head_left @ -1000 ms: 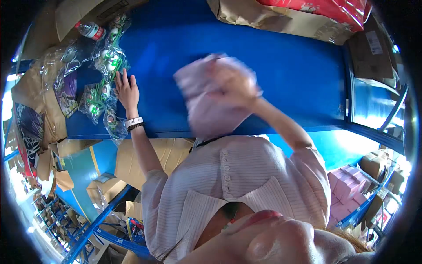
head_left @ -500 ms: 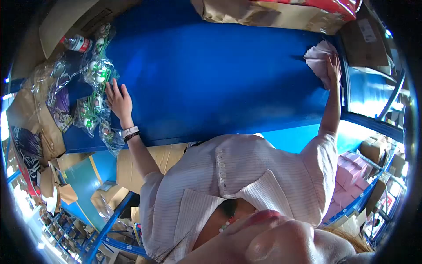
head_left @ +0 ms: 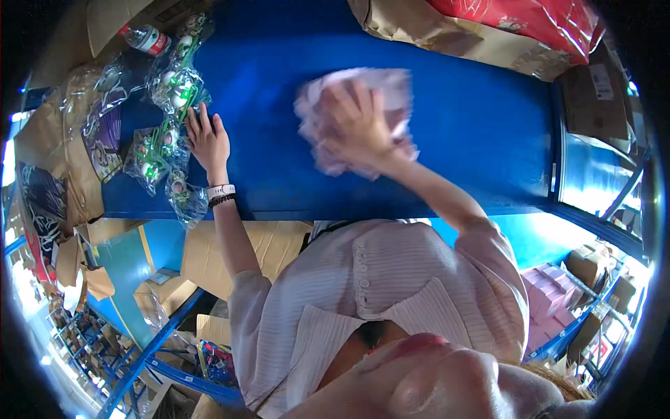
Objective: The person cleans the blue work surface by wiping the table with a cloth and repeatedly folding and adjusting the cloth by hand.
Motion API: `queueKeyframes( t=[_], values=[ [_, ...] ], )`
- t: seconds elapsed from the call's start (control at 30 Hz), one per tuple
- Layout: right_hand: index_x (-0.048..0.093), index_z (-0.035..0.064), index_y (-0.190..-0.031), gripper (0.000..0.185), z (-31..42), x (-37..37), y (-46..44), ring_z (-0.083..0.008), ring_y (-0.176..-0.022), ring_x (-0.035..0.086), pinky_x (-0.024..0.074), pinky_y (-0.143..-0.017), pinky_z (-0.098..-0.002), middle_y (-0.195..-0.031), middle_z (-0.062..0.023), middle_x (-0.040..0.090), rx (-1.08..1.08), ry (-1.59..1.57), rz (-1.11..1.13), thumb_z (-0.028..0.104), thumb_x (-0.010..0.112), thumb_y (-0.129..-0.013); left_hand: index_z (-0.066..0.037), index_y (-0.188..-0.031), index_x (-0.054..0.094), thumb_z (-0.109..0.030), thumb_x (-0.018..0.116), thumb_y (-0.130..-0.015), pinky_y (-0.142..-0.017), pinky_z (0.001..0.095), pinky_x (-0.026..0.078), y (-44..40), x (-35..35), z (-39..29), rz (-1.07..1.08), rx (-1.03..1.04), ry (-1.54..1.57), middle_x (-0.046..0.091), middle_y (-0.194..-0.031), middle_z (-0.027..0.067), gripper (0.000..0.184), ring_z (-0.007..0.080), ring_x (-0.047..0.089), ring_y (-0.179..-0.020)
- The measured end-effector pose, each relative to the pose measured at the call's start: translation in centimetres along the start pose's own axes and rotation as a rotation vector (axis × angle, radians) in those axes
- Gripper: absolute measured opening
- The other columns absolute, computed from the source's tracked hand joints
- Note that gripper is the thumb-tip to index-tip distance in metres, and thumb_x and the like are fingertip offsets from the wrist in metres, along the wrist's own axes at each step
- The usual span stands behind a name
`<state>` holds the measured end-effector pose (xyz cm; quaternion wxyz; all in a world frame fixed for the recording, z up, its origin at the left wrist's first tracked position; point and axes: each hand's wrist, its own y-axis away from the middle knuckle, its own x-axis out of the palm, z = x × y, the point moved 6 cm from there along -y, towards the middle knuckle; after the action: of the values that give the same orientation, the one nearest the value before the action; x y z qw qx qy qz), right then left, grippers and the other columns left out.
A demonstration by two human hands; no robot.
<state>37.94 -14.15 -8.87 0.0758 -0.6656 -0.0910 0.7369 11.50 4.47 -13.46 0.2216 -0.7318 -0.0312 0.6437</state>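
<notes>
Slightly blurred, my right hand (head_left: 359, 122) lies with its fingers spread on top of a crumpled pale pink cloth (head_left: 324, 143) at the middle of the blue surface (head_left: 481, 133). My left hand (head_left: 208, 143), with a white band and a dark bracelet at the wrist, rests open on the same surface. Its fingertips are beside clear plastic packets with green and white items (head_left: 174, 91). Nothing shows in its grasp.
A bottle with a red label (head_left: 148, 40) lies at the upper left. Purple packaged items (head_left: 106, 143) are near brown paper at the left. A red package (head_left: 516, 21) lines the back edge, and a cardboard box (head_left: 597, 98) stands at the right.
Half a second ago the cloth and my right hand were at the surface's right end; now both are at the middle. My left hand stays beside the packets. The view has shifted slightly.
</notes>
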Motion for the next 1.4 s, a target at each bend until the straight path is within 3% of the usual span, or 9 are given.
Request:
queueKeyframes(
  t=[0.2,0.33,0.43,0.47,0.6,0.83,1.1,1.27,1.4],
  values=[
    [0.04,0.0119,-0.139,0.071,12.0,3.1,1.5,-0.043,-0.133,0.023,0.0157,-0.105,-0.063,-0.146,-0.0115,0.032,-0.369,-0.277,-0.026,0.055,0.048,-0.083,-0.023,-0.14,0.04,-0.039,0.043,-0.096,-0.104,0.0572,0.031,0.0,-0.6,-0.2,0.012,0.001,0.074,0.034,-0.148,0.0094,0.047,0.0328,0.034,-0.134],
    [0.044,0.0173,-0.136,0.059,6.3,3.9,2.9,-0.0234,-0.133,0.033,0.022,-0.112,-0.0425,-0.145,-0.0068,0.037,-0.441,-0.508,-0.059,0.044,0.052,-0.084,-0.024,-0.14,0.04,-0.039,0.045,-0.096,-0.104,0.0568,0.03,0.4,-0.5,0.0,0.017,0.018,0.094,0.034,-0.148,0.0095,0.047,0.0329,0.034,-0.134],
    [0.051,0.0174,-0.129,0.053,-7.5,-2.5,2.3,-0.0238,-0.118,0.05,0.0389,-0.1,-0.0392,-0.135,-0.0052,0.049,0.004,-0.615,0.452,0.035,0.062,-0.08,-0.024,-0.14,0.04,-0.038,0.045,-0.096,-0.105,0.0567,0.03,0.3,-0.4,0.1,0.022,0.026,0.091,0.035,-0.147,0.0096,0.046,0.033,0.034,-0.134],
    [0.055,0.0179,-0.126,0.051,-11.6,-0.6,5.4,-0.0228,-0.116,0.051,0.0415,-0.097,-0.036,-0.13,-0.0053,0.053,0.029,-0.077,-0.186,0.038,0.064,-0.08,-0.024,-0.14,0.04,-0.038,0.045,-0.096,-0.105,0.0567,0.03,0.5,-0.2,-0.1,0.025,0.024,0.09,0.035,-0.147,0.0096,0.046,0.033,0.034,-0.134],
    [0.046,0.0218,-0.137,0.065,-34.6,-3.8,20.5,-0.0219,-0.12,0.049,0.0394,-0.099,-0.0346,-0.138,-0.0032,0.047,0.943,-0.065,-0.132,0.059,0.053,-0.083,-0.023,-0.139,0.04,-0.04,0.044,-0.096,-0.105,0.0568,0.03,0.2,-0.4,0.1,0.017,0.025,0.118,0.035,-0.147,0.0099,0.046,0.0334,0.034,-0.134],
    [0.034,0.0231,-0.144,0.081,-46.4,-2.6,32.9,-0.0319,-0.134,0.032,0.0244,-0.109,-0.046,-0.149,-0.0057,0.032,1.091,0.273,-0.145,0.075,0.034,-0.082,-0.023,-0.139,0.041,-0.041,0.042,-0.096,-0.104,0.0561,0.031,0.2,0.0,-0.1,0.019,0.029,0.044,0.035,-0.147,0.01,0.047,0.0335,0.035,-0.134],
    [0.029,0.0229,-0.146,0.083,-45.0,0.7,27.9,-0.0375,-0.136,0.026,0.0208,-0.109,-0.0522,-0.153,-0.0103,0.02,0.877,0.347,-0.238,0.075,0.031,-0.082,-0.023,-0.14,0.039,-0.041,0.041,-0.096,-0.103,0.0556,0.033,0.3,0.0,-0.6,-0.006,-0.004,-0.032,0.034,-0.147,0.0101,0.048,0.0334,0.036,-0.133],
    [0.027,0.0245,-0.144,0.073,-19.8,-0.2,7.9,-0.0441,-0.123,0.032,0.0371,-0.096,-0.0557,-0.146,-0.0144,0.027,0.679,0.092,-0.14,0.058,0.052,-0.085,-0.022,-0.141,0.038,-0.041,0.04,-0.096,-0.103,0.0564,0.032,0.3,0.2,-0.4,-0.02,0.015,-0.003,0.034,-0.148,0.0102,0.049,0.0334,0.035,-0.133],
    [0.045,0.0169,-0.136,0.058,-0.9,1.6,-0.1,-0.0455,-0.127,0.025,0.02,-0.102,-0.0652,-0.145,-0.0108,0.03,0.171,-0.145,0.147,0.045,0.052,-0.085,-0.023,-0.141,0.038,-0.042,0.04,-0.096,-0.104,0.0565,0.032,0.3,0.3,-0.1,-0.006,0.016,-0.008,0.034,-0.148,0.0102,0.048,0.0333,0.035,-0.134]
  ],
)
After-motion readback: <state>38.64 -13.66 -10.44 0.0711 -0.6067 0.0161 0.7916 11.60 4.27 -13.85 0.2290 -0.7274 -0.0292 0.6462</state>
